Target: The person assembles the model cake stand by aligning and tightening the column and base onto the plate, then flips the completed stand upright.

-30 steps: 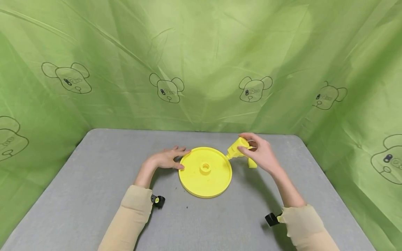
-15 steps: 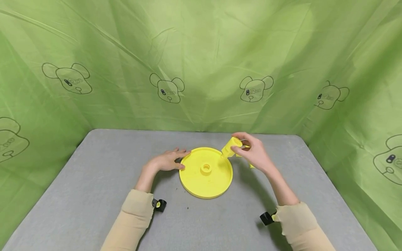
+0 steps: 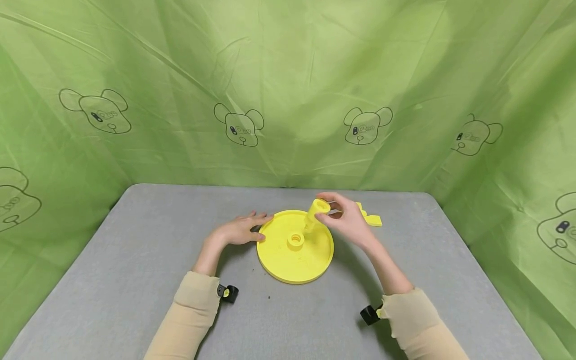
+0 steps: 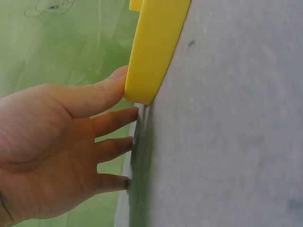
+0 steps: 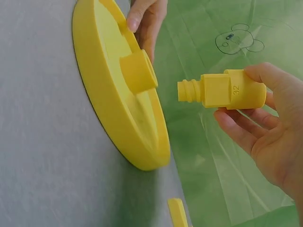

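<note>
A round yellow tray (image 3: 285,267) with a raised rim lies on the table, a short threaded collar (image 3: 295,241) rising from its middle. My left hand (image 3: 236,232) rests at the tray's left edge; its thumb (image 4: 102,94) touches the rim and the other fingers are spread. My right hand (image 3: 348,222) pinches a yellow threaded connector (image 5: 229,91) marked 32 between thumb and fingers. Its screw end points down at a tilt toward the collar, with a gap between them in the right wrist view.
Another yellow part (image 3: 373,220) lies on the grey table (image 3: 148,260) behind my right hand, partly hidden by it. Green fabric (image 3: 288,60) hangs round the back and sides. Small dark specks show in front of the tray.
My right hand has carried the connector leftward from beyond the tray's right rim to near the collar, turning it more upright. The loose yellow part shows more clearly; my left hand stays put.
</note>
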### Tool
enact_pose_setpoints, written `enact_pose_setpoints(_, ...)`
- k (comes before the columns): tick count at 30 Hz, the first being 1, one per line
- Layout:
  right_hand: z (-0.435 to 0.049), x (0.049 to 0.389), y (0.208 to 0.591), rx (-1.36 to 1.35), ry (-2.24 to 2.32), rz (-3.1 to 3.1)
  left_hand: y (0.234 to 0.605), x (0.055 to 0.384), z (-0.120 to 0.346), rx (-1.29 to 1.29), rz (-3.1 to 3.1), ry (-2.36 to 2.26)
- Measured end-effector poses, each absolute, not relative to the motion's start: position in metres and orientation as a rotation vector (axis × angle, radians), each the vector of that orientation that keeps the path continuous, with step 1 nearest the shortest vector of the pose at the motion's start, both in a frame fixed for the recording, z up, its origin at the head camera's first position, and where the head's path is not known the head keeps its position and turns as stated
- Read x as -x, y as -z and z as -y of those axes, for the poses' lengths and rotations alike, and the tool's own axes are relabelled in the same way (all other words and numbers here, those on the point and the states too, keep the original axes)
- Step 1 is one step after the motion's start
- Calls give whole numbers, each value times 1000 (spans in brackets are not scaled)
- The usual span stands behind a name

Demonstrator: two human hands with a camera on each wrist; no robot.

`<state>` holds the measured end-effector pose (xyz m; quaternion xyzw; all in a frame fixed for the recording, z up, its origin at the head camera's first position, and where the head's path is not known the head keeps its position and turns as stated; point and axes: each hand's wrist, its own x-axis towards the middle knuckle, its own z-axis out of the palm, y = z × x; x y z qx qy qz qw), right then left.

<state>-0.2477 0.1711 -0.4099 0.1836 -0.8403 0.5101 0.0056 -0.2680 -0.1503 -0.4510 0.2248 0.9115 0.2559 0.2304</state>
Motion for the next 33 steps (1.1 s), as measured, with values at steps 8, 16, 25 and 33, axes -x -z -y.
enact_pose_setpoints(8,-157,248,416,-646,-1644,2614,452,269,152,-626,-2511,-708)
enact_pose_setpoints(16,-148,247,420,-747,-1645,2622,453,270,153,-628,-2507,-711)
enact_pose_setpoints(25,-143,244,423,-857,-1616,2661,452,270,153,-638,-2512,-706)
enact_pose_setpoints(33,-141,244,428,-896,-1642,2666,450,269,152,-627,-2505,-717)
